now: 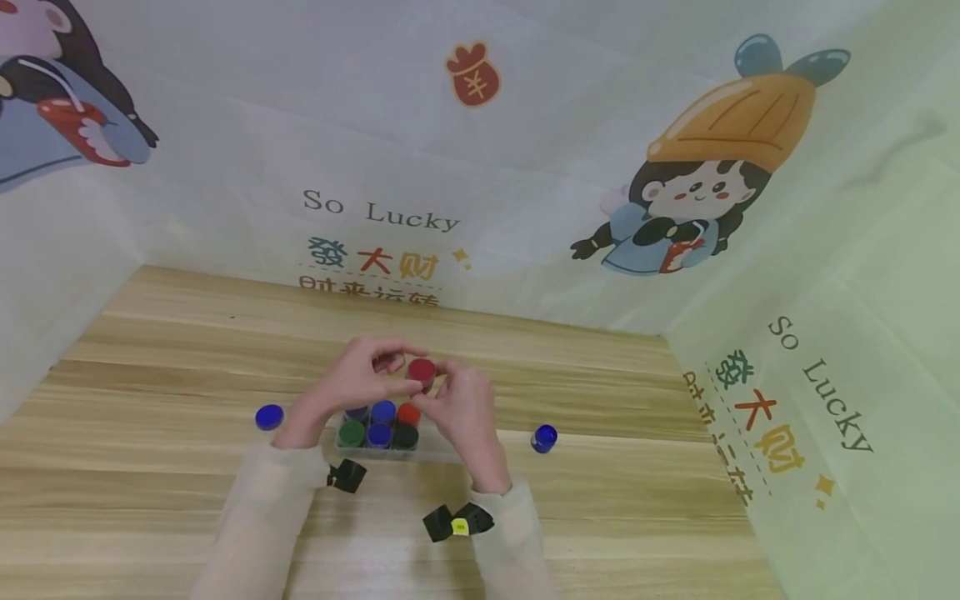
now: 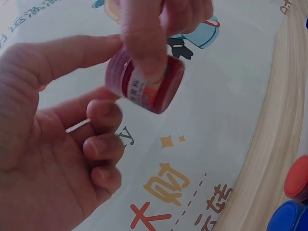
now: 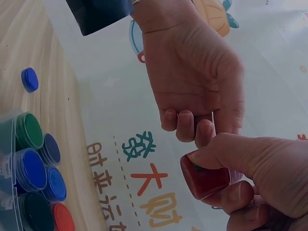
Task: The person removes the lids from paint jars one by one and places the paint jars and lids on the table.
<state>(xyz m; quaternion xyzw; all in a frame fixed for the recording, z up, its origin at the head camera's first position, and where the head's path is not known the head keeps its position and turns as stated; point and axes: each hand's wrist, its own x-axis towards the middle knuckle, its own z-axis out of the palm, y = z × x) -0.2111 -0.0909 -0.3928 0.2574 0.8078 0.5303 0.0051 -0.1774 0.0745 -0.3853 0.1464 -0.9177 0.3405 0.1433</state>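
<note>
A small red paint jar [image 1: 422,372] is held up above the table between both hands. My left hand [image 1: 351,385] pinches its ribbed lid [image 2: 114,74] between thumb and index finger, the other fingers curled in toward the palm. The jar's body, with a printed label [image 2: 137,90], is gripped by my right hand [image 1: 467,407], whose thumb lies across the label. Below the hands sits a clear plastic tray [image 1: 438,450] with several capped paint jars, among them a green jar [image 3: 29,131] and a red-orange jar [image 3: 62,217]. My wrists partly hide the tray.
A blue lid [image 1: 269,417] lies on the wooden table [image 1: 187,350] left of the tray. To the right stands a small blue jar [image 1: 544,438]. Printed cloth [image 1: 525,275] walls the table off at the back and sides.
</note>
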